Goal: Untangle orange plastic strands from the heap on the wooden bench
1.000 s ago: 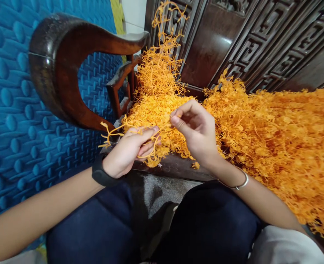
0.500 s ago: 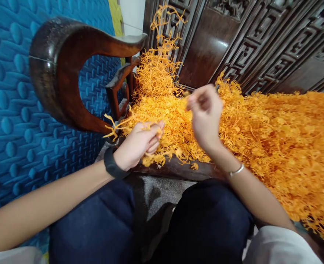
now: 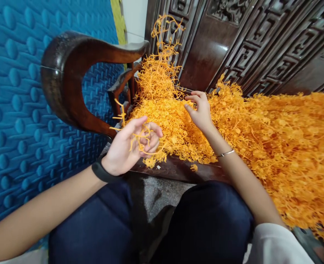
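A big heap of thin orange strands [image 3: 261,132] covers the seat of a dark wooden bench. My left hand [image 3: 128,146] is at the heap's near left corner, fingers curled round a small bunch of orange strands [image 3: 139,137] whose ends stick out to the left. My right hand [image 3: 199,110] has reached farther back onto the heap, its thumb and fingertips pinching at strands on top. A black band is on my left wrist and a thin silver bangle [image 3: 225,153] on my right.
The bench's curved dark wooden armrest [image 3: 68,73] rises at the left, and its carved backrest [image 3: 247,40] stands behind the heap. Blue padded foam [image 3: 15,110] lines the wall at the left. My dark-trousered knees [image 3: 206,220] are below the seat's front edge.
My right hand moved away from my left hand, up and back onto the heap. My left hand kept its bunch and loosened its fingers a little.
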The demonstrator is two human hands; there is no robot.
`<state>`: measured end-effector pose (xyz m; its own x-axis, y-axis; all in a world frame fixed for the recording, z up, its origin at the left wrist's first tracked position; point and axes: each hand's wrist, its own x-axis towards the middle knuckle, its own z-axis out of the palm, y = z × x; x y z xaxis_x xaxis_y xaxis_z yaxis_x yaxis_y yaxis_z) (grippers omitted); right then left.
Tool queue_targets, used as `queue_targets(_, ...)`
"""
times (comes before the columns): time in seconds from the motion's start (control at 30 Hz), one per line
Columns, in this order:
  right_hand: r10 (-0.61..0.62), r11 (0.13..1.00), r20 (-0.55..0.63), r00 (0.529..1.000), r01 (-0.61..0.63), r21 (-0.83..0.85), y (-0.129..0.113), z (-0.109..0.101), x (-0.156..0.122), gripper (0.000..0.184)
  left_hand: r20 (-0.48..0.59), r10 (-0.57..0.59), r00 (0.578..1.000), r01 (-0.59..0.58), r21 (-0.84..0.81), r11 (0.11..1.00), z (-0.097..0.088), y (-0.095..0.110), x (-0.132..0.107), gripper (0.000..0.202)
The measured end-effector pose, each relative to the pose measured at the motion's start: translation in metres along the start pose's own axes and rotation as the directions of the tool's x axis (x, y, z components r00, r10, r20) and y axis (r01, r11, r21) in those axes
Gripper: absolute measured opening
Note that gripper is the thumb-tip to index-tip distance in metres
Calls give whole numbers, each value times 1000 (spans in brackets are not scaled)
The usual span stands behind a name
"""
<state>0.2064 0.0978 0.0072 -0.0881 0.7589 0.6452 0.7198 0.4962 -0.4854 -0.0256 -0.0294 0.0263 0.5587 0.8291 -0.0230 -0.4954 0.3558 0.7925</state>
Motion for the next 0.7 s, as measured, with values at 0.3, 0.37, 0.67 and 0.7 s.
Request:
queue_targets(0.3,-258,902,321,911,108,418,-118,-51,-57,21,-106,-6,994,-13,-171,985,1,-1,5,59)
queue_targets(0.37,-365,924,387,847,278,262,-128,-52,-67,31,-147,2,989,-32,-199,979,2,-2,5,60)
queue_targets(0.67,-482,813,424,767,572,-110,-119,-38,-74,30,-158,202,967,-224,-139,965,3,-5,3,57)
queue_targets(0.7,-463,852,391,795,521,-49,-118,-41,-72,28,-162,236,958,-254,-98,962,4,-4,2,57)
